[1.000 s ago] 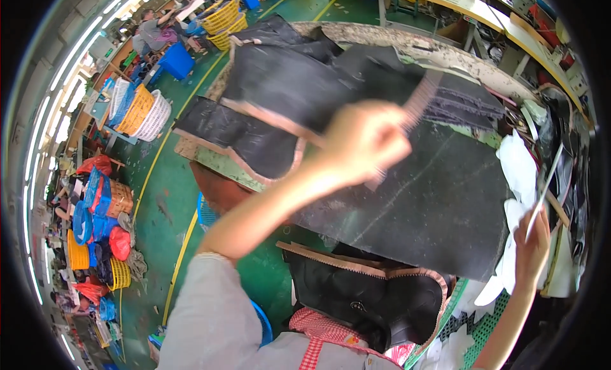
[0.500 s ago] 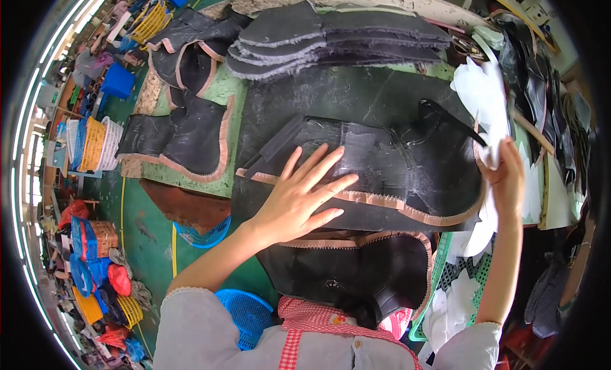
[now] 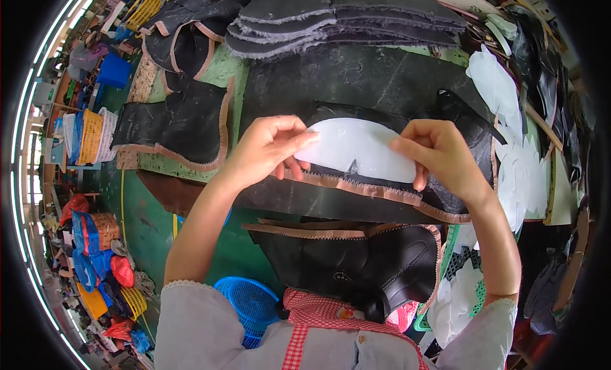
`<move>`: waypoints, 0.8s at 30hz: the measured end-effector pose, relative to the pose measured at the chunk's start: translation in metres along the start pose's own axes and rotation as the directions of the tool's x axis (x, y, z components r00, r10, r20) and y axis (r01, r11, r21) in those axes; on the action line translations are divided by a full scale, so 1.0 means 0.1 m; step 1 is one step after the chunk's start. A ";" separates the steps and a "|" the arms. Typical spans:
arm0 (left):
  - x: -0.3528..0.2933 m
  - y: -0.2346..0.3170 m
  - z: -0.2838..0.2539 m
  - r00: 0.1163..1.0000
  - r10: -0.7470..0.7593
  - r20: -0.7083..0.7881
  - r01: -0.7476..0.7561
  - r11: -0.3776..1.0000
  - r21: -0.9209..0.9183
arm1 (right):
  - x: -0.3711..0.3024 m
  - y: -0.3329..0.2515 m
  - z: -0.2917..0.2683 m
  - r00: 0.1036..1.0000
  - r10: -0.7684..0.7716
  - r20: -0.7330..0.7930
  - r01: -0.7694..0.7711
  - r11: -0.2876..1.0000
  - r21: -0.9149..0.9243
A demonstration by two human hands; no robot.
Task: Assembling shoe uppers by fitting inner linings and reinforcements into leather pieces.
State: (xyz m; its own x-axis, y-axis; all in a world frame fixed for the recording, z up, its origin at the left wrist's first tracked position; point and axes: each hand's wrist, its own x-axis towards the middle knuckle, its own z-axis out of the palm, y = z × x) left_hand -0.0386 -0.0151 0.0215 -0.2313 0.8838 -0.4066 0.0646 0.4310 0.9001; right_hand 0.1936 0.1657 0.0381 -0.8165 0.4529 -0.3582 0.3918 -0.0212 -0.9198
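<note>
Between both hands I hold a thin white half-moon piece [image 3: 356, 144] with a small notch in its lower edge. My left hand [image 3: 273, 147] pinches its left end, and my right hand [image 3: 439, 157] grips the right end. Right below it lies a flat black boot upper [image 3: 468, 173] with a tan strip stitched zigzag along its near edge. The white piece and my hands hide the upper's middle. A black board [image 3: 286, 77] lies under the upper. Nearer to me, a second black boot upper [image 3: 331, 262] rests at the table's front, close to my apron.
Fleecy black pieces [image 3: 286, 13] are stacked at the back. More black uppers [image 3: 172, 128] lie on the left. White cut pieces [image 3: 519, 179] pile up on the right, and others [image 3: 455, 303] sit in a green basket. A blue basket [image 3: 248, 306] stands below the table.
My right hand has brought the white piece from the right-hand pile to the middle. My left hand has lifted off the upper and taken the piece's other end.
</note>
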 end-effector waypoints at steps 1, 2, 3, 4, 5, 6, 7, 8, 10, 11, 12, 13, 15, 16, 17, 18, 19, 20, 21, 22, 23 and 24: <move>0.00 -0.02 -0.02 1.000 -0.005 -0.017 0.005 1.000 -0.001 | 0.04 0.02 0.00 1.000 0.008 0.000 -0.008 1.000 -0.003; 0.01 -0.04 -0.04 1.000 -0.007 -0.011 0.007 1.000 -0.009 | 0.07 0.03 0.00 0.999 0.042 0.029 -0.041 0.999 -0.018; 0.01 -0.05 -0.08 1.000 -0.028 0.011 0.028 1.000 -0.002 | 0.10 0.03 0.01 0.995 0.074 0.064 -0.072 0.997 -0.032; 0.02 -0.07 -0.10 0.998 -0.049 0.033 0.049 0.999 0.006 | 0.12 0.04 0.02 0.995 0.081 0.067 -0.079 0.996 -0.034; 0.03 -0.09 -0.10 0.998 -0.056 0.042 0.056 0.998 0.015 | 0.13 0.04 0.03 0.992 0.097 0.084 -0.093 0.994 -0.054; 0.03 -0.10 -0.11 0.997 -0.059 0.045 0.059 0.998 0.011 | 0.15 0.03 0.05 0.989 0.113 0.099 -0.106 0.992 -0.073; 0.04 -0.11 -0.11 0.997 -0.073 0.034 0.072 0.997 0.026 | 0.17 0.03 0.05 0.988 0.117 0.099 -0.110 0.991 -0.073; 0.05 -0.12 -0.11 0.996 -0.087 0.023 0.086 0.995 0.042 | 0.20 0.03 0.06 0.984 0.152 0.091 -0.142 0.984 -0.108; 0.06 -0.03 -0.04 0.994 -0.111 0.011 0.107 0.977 0.184 | 0.20 0.01 0.09 0.978 0.193 0.076 -0.181 0.973 -0.144; 0.06 0.00 -0.01 0.991 -0.131 -0.008 0.126 0.937 0.326 | 0.19 -0.04 0.13 0.990 0.141 0.021 -0.119 0.897 -0.426; 0.08 -0.02 0.00 0.995 0.043 -0.092 0.038 0.683 0.729 | 0.19 -0.06 0.16 0.997 0.073 -0.011 -0.061 0.738 -0.672; 0.06 0.00 0.00 0.995 0.044 -0.093 0.038 0.683 0.729 | 0.15 0.04 0.23 0.973 -0.226 -0.045 0.067 0.467 -0.882; 0.02 0.04 0.01 0.946 0.308 -0.097 -0.083 0.524 0.848 | 0.07 0.01 0.34 0.912 -0.408 -0.045 0.137 0.407 -0.903; 0.03 -0.04 0.07 0.864 0.503 0.005 -0.320 0.542 0.777 | 0.03 0.09 0.38 0.855 -0.517 0.027 0.294 0.441 -0.848; 0.02 -0.05 0.11 0.780 0.600 0.179 -0.519 0.460 0.720 | -0.01 0.13 0.43 0.756 -0.641 0.131 0.486 0.416 -0.769; 0.00 -0.10 0.20 0.709 0.662 0.243 -0.645 0.470 0.603 | -0.01 0.19 0.49 0.698 -0.700 0.148 0.517 0.350 -0.781; -0.03 -0.16 0.25 0.741 0.625 0.246 -0.611 0.475 0.634 | -0.02 0.24 0.56 0.636 -0.753 0.167 0.543 0.283 -0.791; -0.04 -0.21 0.29 0.771 0.586 0.248 -0.576 0.477 0.664 | 0.04 0.29 0.54 0.593 -0.790 0.152 0.553 0.262 -0.791; -0.01 -0.24 0.31 0.727 0.663 0.180 -0.570 0.437 0.696 | 0.09 0.30 0.54 0.562 -0.819 0.116 0.551 0.266 -0.791; 0.06 -0.26 0.34 0.704 0.705 0.082 -0.559 0.480 0.676 | 0.15 0.29 0.52 0.527 -0.846 0.080 0.547 0.265 -0.794; 0.12 -0.27 0.38 0.675 0.737 -0.017 -0.551 0.520 0.652 | 0.20 0.26 0.54 0.472 -0.880 0.054 0.548 0.245 -0.800; 0.17 -0.19 0.45 0.615 0.779 -0.122 -0.529 0.523 0.669 | 0.17 0.16 0.57 0.500 -0.866 0.005 0.537 0.305 -0.786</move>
State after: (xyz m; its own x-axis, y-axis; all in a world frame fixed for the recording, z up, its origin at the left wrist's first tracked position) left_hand -0.0002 -0.0002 -0.0091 -0.2107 0.8571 0.4701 0.8053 -0.1204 0.5805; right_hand 0.1621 0.1224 0.0080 -0.7497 0.2402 0.6166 0.0147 0.9376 -0.3474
